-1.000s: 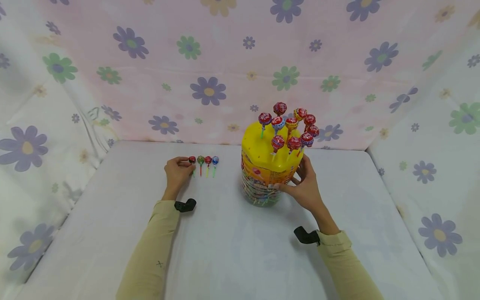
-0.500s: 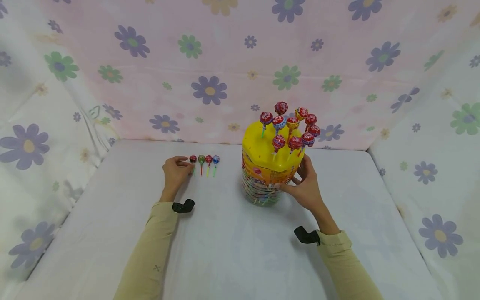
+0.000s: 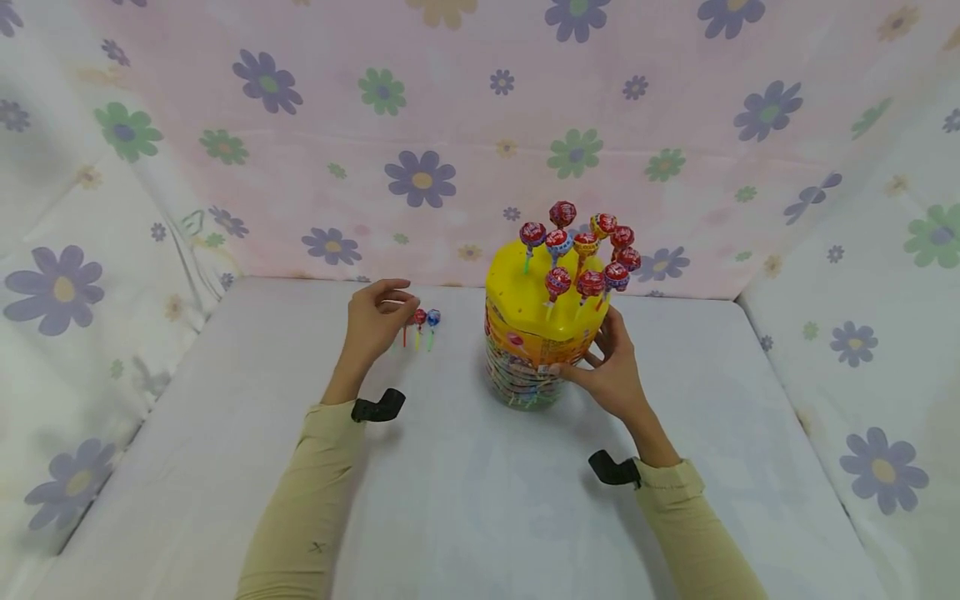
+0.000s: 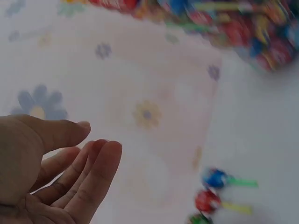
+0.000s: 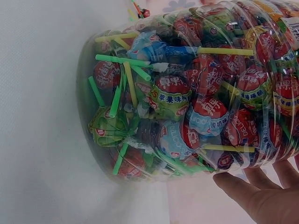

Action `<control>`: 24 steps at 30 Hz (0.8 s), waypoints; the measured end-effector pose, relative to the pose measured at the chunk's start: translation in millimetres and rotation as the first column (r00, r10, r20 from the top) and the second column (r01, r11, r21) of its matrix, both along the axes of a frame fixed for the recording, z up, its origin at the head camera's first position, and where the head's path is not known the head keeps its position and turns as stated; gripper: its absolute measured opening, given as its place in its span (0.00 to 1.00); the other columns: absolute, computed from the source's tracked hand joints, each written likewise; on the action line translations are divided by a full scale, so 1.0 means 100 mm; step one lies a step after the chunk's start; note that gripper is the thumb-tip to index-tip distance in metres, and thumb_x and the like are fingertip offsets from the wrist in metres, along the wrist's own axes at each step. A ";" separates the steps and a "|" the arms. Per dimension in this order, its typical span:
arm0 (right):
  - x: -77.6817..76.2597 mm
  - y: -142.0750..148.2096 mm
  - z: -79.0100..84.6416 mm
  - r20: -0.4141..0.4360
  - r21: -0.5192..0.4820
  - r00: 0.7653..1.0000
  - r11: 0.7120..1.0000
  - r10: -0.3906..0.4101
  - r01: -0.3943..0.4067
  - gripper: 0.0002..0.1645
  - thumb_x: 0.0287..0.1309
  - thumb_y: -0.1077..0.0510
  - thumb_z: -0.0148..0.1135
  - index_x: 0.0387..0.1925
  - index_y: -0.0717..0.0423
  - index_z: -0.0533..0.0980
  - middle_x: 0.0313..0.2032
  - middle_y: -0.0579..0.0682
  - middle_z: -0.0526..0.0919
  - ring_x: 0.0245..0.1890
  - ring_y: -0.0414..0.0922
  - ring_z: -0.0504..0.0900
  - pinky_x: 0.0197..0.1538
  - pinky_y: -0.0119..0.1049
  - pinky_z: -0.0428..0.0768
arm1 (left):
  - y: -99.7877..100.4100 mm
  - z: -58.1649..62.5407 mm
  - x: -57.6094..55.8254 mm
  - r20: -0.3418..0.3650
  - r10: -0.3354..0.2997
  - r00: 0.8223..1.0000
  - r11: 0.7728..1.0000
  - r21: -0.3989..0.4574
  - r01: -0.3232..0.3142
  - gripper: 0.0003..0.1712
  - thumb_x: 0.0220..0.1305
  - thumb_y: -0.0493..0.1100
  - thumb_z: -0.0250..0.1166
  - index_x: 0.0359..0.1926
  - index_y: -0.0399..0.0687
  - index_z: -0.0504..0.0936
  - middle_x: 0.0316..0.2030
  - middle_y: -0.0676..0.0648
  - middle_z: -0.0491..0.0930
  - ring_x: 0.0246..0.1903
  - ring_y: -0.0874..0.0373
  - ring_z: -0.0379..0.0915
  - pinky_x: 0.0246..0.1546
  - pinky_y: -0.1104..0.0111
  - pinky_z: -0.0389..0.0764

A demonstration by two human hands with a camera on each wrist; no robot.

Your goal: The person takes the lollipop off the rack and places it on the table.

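My left hand (image 3: 378,321) hovers over the left end of a short row of lollipops, its fingers loosely bent and thumb apart from them. In the left wrist view nothing lies between the thumb and fingers (image 4: 105,177). A blue lollipop (image 3: 433,317) and a red lollipop (image 3: 420,317) lie just right of the hand. The green one (image 4: 199,219) shows at the left wrist view's lower edge; the hand covers its head in the head view. My right hand (image 3: 611,375) grips the side of a clear candy jar (image 3: 525,379) filled with wrapped lollipops.
The jar's yellow lid (image 3: 517,292) carries several upright lollipops (image 3: 558,283), mostly on its right and back. A white-covered table (image 3: 465,483) lies beneath, and a flowered cloth (image 3: 465,125) stands behind it.
My left hand has lifted off the dark red lollipop at the row's left end and moved up and right, now covering part of the row. The right hand stays on the jar.
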State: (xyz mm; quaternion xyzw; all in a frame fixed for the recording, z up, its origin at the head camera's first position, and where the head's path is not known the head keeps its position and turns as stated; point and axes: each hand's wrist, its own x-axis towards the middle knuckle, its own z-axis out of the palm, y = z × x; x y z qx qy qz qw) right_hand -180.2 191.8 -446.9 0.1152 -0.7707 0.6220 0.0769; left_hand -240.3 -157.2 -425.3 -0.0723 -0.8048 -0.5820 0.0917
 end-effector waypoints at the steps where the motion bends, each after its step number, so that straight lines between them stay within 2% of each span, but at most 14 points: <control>1: 0.00 0.00 0.00 0.001 -0.002 1.000 1.000 0.000 0.000 0.54 0.53 0.69 0.74 0.76 0.50 0.55 0.71 0.53 0.66 0.72 0.57 0.68 0.66 0.59 0.74 | 0.05 0.06 0.02 -0.020 -0.010 1.000 1.000 -0.003 0.010 0.22 0.68 0.36 0.68 0.60 0.33 0.79 0.45 0.31 0.84 0.35 0.53 0.86 0.34 0.80 0.83; 3: 0.01 0.00 0.00 0.005 -0.001 1.000 1.000 0.001 -0.001 0.54 0.54 0.69 0.74 0.76 0.51 0.55 0.71 0.54 0.66 0.72 0.57 0.68 0.66 0.60 0.74 | 0.16 0.18 0.07 -0.054 -0.031 0.998 0.999 0.015 0.032 0.23 0.68 0.34 0.67 0.62 0.33 0.78 0.46 0.31 0.84 0.37 0.47 0.86 0.36 0.78 0.84; 5: 0.01 -0.01 0.01 0.010 -0.002 1.000 1.000 0.000 0.000 0.54 0.54 0.69 0.74 0.76 0.51 0.54 0.72 0.54 0.66 0.72 0.57 0.68 0.66 0.60 0.74 | 0.27 0.30 0.13 -0.084 -0.049 0.995 0.998 0.034 0.052 0.23 0.68 0.33 0.66 0.63 0.33 0.77 0.47 0.31 0.83 0.39 0.47 0.86 0.37 0.75 0.86; 10: 0.01 -0.02 0.02 0.020 0.001 1.000 1.000 -0.009 0.009 0.54 0.54 0.68 0.74 0.76 0.50 0.55 0.72 0.53 0.66 0.73 0.57 0.68 0.66 0.60 0.74 | 0.51 0.58 0.26 -0.164 -0.101 0.981 0.985 0.125 0.122 0.23 0.67 0.31 0.66 0.62 0.32 0.77 0.47 0.31 0.82 0.37 0.59 0.85 0.40 0.71 0.87; 12: 0.01 -0.01 0.02 0.019 0.005 1.000 1.000 -0.008 0.008 0.54 0.54 0.68 0.74 0.76 0.50 0.55 0.72 0.53 0.66 0.73 0.57 0.67 0.66 0.60 0.74 | 0.60 0.69 0.31 -0.198 -0.126 0.972 0.975 0.157 0.158 0.22 0.66 0.29 0.66 0.61 0.31 0.77 0.47 0.31 0.82 0.37 0.60 0.85 0.41 0.70 0.87; 17: 0.00 -0.01 0.01 0.020 0.010 1.000 1.000 -0.012 0.011 0.54 0.54 0.68 0.75 0.76 0.50 0.55 0.72 0.52 0.67 0.73 0.56 0.67 0.66 0.59 0.74 | 0.82 0.94 0.38 -0.263 -0.172 0.949 0.961 0.165 0.220 0.20 0.67 0.29 0.65 0.59 0.31 0.79 0.46 0.33 0.83 0.43 0.49 0.84 0.45 0.68 0.87; 20: -0.01 0.00 0.01 0.021 0.008 1.000 1.000 -0.014 0.014 0.55 0.54 0.68 0.75 0.76 0.49 0.55 0.72 0.51 0.66 0.73 0.55 0.67 0.66 0.60 0.74 | 0.95 1.06 0.40 -0.288 -0.174 0.942 0.964 0.148 0.223 0.19 0.68 0.31 0.65 0.59 0.32 0.79 0.48 0.35 0.83 0.46 0.46 0.83 0.48 0.66 0.87; 24: 0.00 0.00 0.01 0.026 0.005 1.000 1.000 -0.009 0.009 0.55 0.55 0.67 0.74 0.77 0.50 0.54 0.72 0.52 0.66 0.73 0.57 0.67 0.67 0.61 0.73 | 1.08 1.13 0.38 -0.312 -0.177 0.934 0.961 0.149 0.232 0.19 0.67 0.30 0.65 0.58 0.30 0.79 0.51 0.34 0.82 0.49 0.46 0.82 0.51 0.64 0.86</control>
